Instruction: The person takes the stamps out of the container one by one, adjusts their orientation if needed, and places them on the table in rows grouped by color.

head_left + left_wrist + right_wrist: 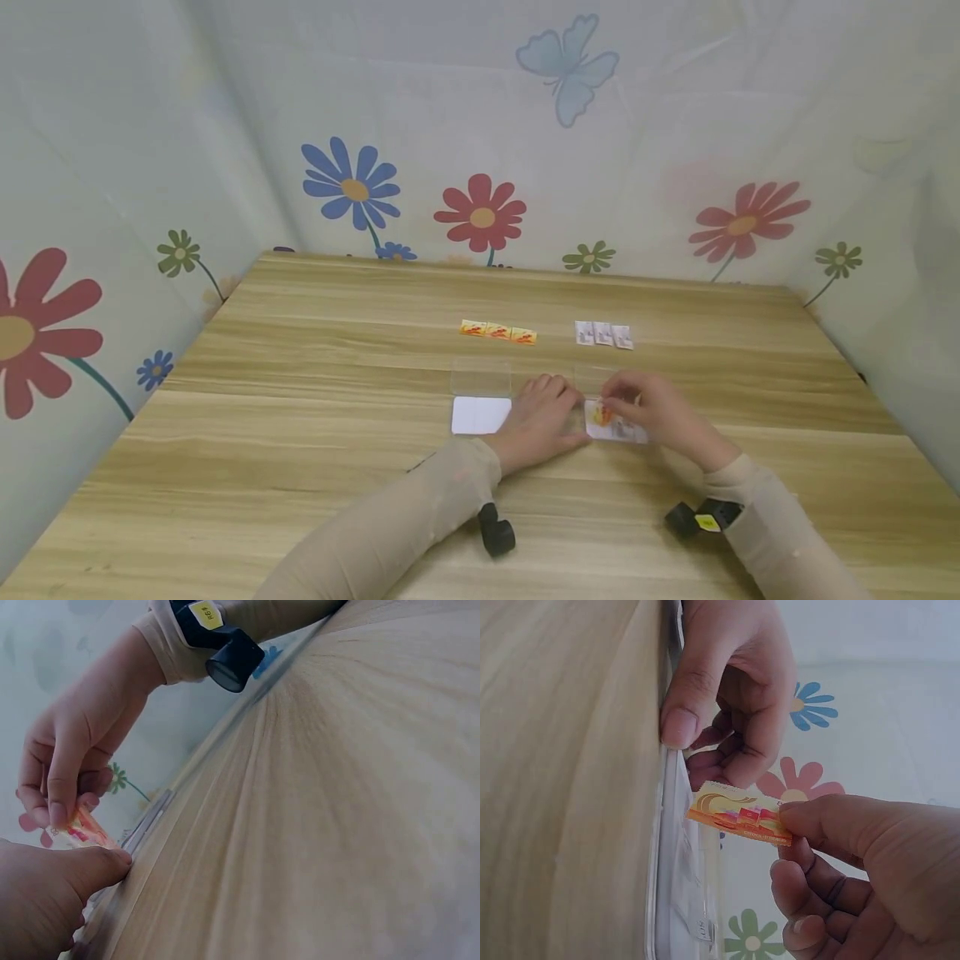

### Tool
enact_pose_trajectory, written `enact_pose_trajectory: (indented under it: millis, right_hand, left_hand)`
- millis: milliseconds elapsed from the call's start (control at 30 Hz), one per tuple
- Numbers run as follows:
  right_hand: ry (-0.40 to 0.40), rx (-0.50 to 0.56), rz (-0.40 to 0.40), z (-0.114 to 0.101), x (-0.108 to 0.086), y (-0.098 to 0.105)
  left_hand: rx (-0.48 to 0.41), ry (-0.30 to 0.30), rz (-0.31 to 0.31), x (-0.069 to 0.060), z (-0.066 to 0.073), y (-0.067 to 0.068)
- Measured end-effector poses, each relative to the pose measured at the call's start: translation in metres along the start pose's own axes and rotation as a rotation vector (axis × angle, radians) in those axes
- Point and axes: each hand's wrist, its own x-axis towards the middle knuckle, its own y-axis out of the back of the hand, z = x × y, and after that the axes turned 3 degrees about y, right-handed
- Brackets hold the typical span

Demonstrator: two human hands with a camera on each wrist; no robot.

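My right hand (663, 412) pinches a yellow-orange stamp (742, 814) with perforated edges by one end, between thumb and fingertips. It holds the stamp just over the right-hand white card (597, 432) in a clear plastic case, where a pale stamp (623, 428) lies. My left hand (536, 421) rests on the table at that case's left side, its thumb (681, 727) touching the edge. Left of this hand lies another white card (472, 415) with a clear lid (481, 377) folded back behind it. The left hand's other fingertips are partly hidden.
Farther back on the wooden table (300, 350), three yellow-orange stamps (498, 331) lie in a row. To their right is a row of three pale stamps (603, 334). A flowered cloth (420, 100) hangs behind the table, and each wrist carries a black camera (495, 531).
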Motion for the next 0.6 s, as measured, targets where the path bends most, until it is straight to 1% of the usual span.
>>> enact_pose_trajectory:
  millis: [167,300,400,600]
  right_hand:
    - [-0.036,-0.010,0.001,-0.001,0.000,0.006]
    - [-0.033,0.010,0.023,0.001,-0.001,0.011]
    - [-0.045,0.022,0.034,0.004,-0.001,0.015]
    - [-0.088,0.030,0.034,0.004,0.004,0.023]
  left_hand:
    - [0.003,0.007,0.000,0.000,-0.001,0.000]
    - [0.009,0.005,0.001,0.000,-0.001,-0.001]
    - [0.008,0.005,-0.001,0.001,-0.001,-0.002]
    - [0.002,0.004,-0.009,0.001,-0.002,-0.002]
